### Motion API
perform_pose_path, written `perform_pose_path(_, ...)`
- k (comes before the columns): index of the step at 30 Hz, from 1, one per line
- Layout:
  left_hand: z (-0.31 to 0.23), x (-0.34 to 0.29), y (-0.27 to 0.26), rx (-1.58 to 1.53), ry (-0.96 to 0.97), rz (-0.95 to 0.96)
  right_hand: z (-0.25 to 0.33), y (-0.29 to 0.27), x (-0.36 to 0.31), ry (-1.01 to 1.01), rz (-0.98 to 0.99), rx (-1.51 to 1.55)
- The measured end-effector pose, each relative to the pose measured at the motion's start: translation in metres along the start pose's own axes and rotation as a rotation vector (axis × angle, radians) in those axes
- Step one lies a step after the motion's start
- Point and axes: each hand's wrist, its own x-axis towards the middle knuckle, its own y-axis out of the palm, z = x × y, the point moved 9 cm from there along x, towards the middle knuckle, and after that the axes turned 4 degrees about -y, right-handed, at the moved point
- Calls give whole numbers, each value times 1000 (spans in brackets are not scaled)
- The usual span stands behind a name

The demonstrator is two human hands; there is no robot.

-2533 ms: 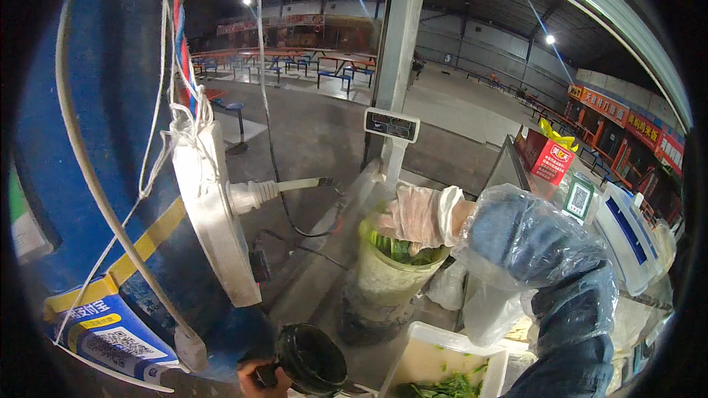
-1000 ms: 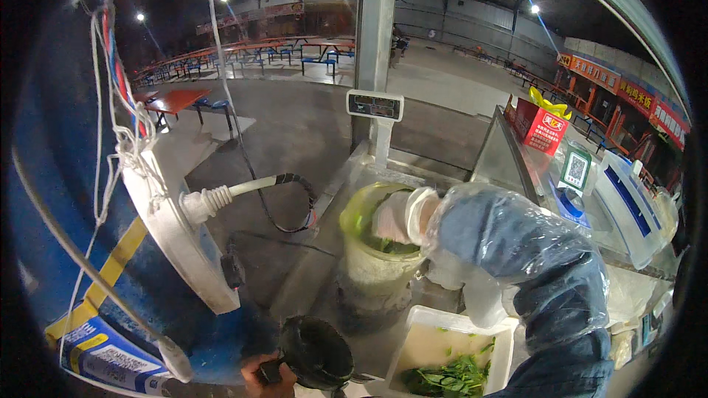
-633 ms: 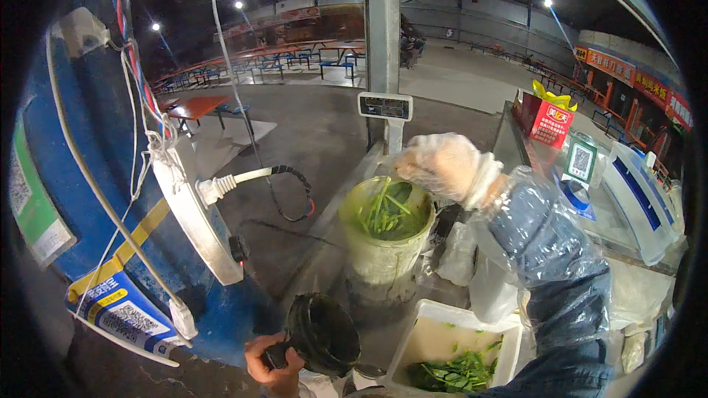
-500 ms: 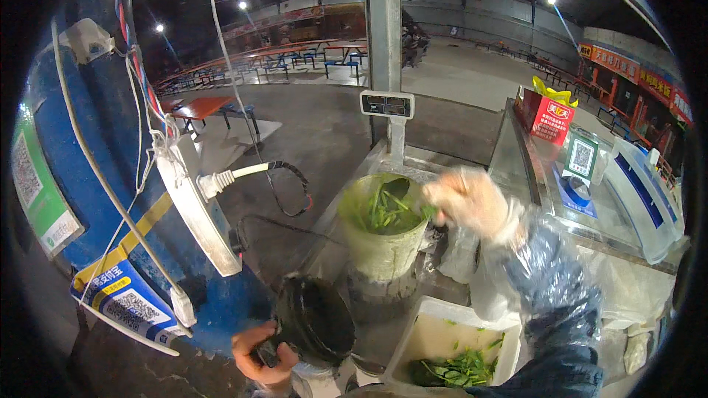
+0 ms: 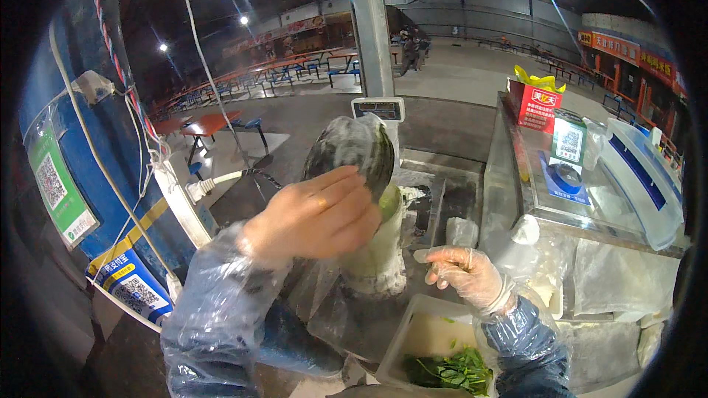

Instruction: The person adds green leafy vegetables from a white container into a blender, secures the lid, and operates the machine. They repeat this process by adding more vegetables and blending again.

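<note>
Orange tables and blue stools stand on the wide floor of a dim, lamp-lit hall, well beyond the left fingers, as the head view shows. Nearer, to the left of those fingers, a white power strip hangs by a blue surface. The left hand, bare with a ring on one finger, has its fingers bent and gripping a black pot, which is blurred and tipped with its rounded outside toward the camera; its handle is hidden. Just right of and below the left fingers is a pale green bucket, partly covered by the pot and hand; I cannot tell whether pot and bucket touch. The right hand, in a clear glove, has its fingers loosely curled; whether they pinch anything thin is unclear. Below them sits a white tray with leafy greens. Beyond them, to the right, a glass-sided counter carries a red box.
</note>
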Motion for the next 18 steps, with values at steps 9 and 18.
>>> perform_pose_path(9, -22, -14, 90, 38, 216, 252, 7, -35, 0, -19, -293, 70)
perform_pose_path(18, -37, -19, 80, 20, -385, 32, 32, 4, 61, -22, -265, -87)
